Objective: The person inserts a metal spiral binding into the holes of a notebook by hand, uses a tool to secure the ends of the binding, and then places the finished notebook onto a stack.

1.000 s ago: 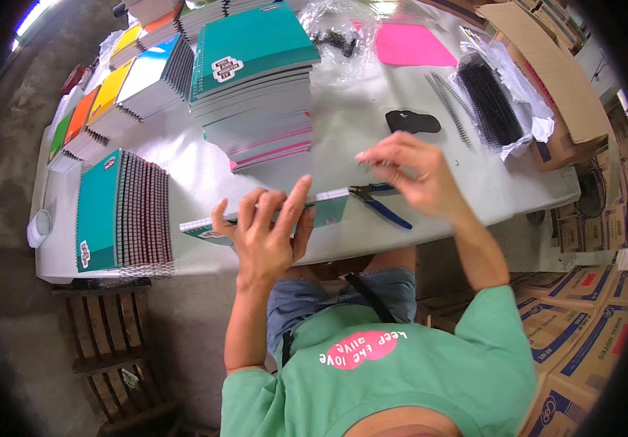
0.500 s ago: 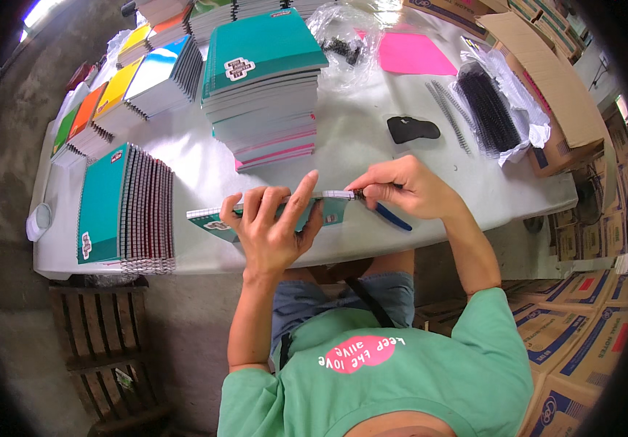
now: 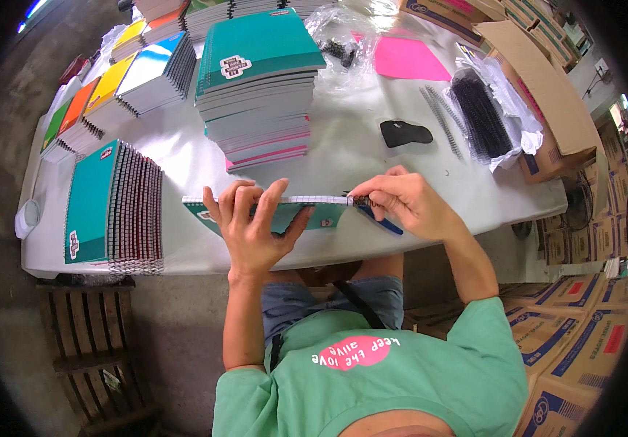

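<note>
The right hand's grip [image 3: 414, 206] pinches a short dark coil [image 3: 362, 200] between thumb and fingertips, at the right end of the teal notebook [image 3: 322, 215]. The left hand's grip [image 3: 254, 227], fingers parted, clasps this notebook, edge up, near the worktop's [image 3: 183, 255] front. Blue-handled pliers [image 3: 388, 223] lie beside the right hand; beyond rises a tall notebook stack [image 3: 259, 47].

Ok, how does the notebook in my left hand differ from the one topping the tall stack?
The held notebook stands on edge; the top notebook lies flat, cover up. The left hand grips the held notebook; the tall stack supports the top notebook. Both have teal covers with white patches.
</note>
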Action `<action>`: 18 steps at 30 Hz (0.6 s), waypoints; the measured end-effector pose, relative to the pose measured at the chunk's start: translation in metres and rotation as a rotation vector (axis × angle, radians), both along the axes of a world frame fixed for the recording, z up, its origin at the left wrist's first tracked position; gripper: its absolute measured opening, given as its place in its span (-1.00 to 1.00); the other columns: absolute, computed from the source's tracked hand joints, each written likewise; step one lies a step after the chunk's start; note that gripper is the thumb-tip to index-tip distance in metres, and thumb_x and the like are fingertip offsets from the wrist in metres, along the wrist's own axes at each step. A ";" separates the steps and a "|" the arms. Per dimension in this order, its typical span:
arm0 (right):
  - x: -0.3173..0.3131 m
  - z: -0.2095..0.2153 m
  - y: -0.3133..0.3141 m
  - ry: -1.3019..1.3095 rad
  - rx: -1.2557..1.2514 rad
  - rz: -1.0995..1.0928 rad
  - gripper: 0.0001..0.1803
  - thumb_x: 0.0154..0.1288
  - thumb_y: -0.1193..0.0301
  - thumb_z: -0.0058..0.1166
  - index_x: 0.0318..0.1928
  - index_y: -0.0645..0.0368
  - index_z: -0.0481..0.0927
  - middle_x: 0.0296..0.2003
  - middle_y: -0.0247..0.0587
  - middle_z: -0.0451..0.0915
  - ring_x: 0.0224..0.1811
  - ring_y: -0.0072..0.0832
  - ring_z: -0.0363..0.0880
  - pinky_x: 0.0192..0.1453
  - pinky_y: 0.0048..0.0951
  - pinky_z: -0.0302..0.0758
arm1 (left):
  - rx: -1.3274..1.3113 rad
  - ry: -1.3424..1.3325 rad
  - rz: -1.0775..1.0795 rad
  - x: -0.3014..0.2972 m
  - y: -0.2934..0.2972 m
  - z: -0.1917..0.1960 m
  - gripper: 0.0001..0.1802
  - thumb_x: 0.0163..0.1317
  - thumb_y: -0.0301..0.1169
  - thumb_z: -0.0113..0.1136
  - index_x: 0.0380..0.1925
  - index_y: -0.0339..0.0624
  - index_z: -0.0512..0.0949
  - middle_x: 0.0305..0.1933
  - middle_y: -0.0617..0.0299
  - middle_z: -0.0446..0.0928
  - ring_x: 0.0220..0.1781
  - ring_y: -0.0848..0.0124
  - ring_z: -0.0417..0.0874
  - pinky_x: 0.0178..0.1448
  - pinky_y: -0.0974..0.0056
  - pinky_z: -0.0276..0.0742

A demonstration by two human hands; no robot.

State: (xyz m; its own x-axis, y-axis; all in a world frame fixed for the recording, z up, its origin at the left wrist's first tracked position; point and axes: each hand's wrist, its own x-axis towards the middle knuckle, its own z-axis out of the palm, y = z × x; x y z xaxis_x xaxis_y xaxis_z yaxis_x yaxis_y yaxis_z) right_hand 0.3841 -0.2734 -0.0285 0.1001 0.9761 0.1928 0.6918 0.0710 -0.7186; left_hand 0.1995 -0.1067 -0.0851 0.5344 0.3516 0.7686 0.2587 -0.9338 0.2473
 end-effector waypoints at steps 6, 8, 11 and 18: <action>0.051 0.004 0.014 0.249 -0.315 0.024 -0.63 0.20 0.59 -0.11 0.03 0.13 0.49 -0.26 -0.17 0.59 -0.12 -0.46 0.60 -0.08 -0.38 0.52 | -0.076 0.057 -0.133 -0.001 0.007 0.010 -0.58 -0.19 -0.14 0.45 -0.26 0.08 0.60 -0.41 0.38 0.37 -0.02 0.31 0.44 0.44 -0.06 -0.18; 0.118 -0.033 0.003 -0.423 -0.111 -0.110 -0.44 0.00 0.65 -0.09 0.11 0.11 0.43 0.03 -0.10 0.50 0.03 -0.14 0.52 0.11 -0.29 0.43 | -0.096 0.076 -0.196 -0.007 0.009 0.011 -0.57 -0.20 -0.13 0.45 -0.27 0.07 0.60 -0.38 0.36 0.38 0.04 0.28 0.44 0.43 -0.08 -0.18; 0.137 -0.073 -0.012 -0.559 -0.146 -0.452 -0.46 -0.03 0.65 -0.04 0.05 0.03 0.50 0.02 -0.11 0.52 0.03 -0.06 0.49 0.16 -0.25 0.39 | -0.100 0.046 -0.177 -0.012 0.004 0.011 -0.56 -0.22 -0.12 0.46 -0.27 0.06 0.60 -0.30 0.33 0.39 0.16 0.22 0.40 0.43 -0.11 -0.19; 0.095 -0.054 0.012 0.380 0.067 -0.386 -0.68 0.04 0.61 0.12 -0.12 0.20 0.63 -0.18 -0.04 0.65 -0.12 -0.27 0.63 0.02 -0.35 0.49 | -0.161 -0.018 0.005 -0.001 -0.021 -0.002 -0.41 -0.31 -0.08 0.49 -0.31 -0.08 0.41 0.17 0.11 0.30 0.47 -0.15 -0.08 0.40 -0.20 -0.21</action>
State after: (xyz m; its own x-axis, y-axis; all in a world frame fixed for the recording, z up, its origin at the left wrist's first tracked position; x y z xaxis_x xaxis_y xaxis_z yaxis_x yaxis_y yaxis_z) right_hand 0.4791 -0.2615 -0.0827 0.5239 0.8412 0.1337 0.3687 -0.0825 -0.9259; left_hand 0.1987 -0.1274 -0.0873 0.5193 0.4737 0.7113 0.2572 -0.8804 0.3985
